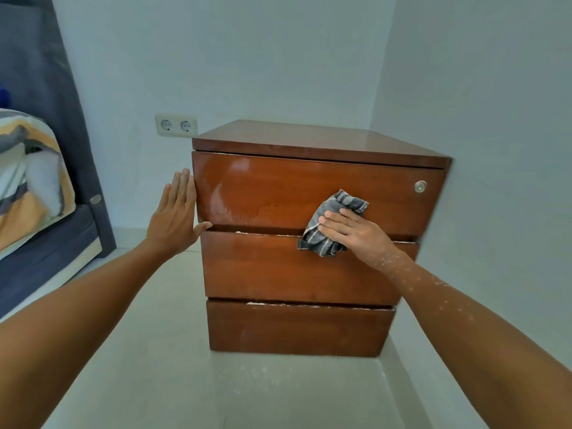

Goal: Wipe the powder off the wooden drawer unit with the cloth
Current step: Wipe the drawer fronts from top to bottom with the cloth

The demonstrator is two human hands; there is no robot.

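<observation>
The wooden drawer unit (278,267) stands in a room corner, with three drawer fronts and a round lock at the top right. A pale film of powder (235,209) clouds the left part of the top drawer front. My right hand (353,233) presses a crumpled grey striped cloth (334,218) against the lower edge of the top drawer, over the gap to the middle one. My left hand (176,215) lies flat and open against the unit's left side, thumb at the front edge. White specks dot my right forearm.
A double wall socket (175,125) sits behind the unit's left corner. A bed with a dark frame and patterned bedding (31,181) is at the left. White walls close in behind and on the right. Powder specks lie on the pale floor (257,379) in front.
</observation>
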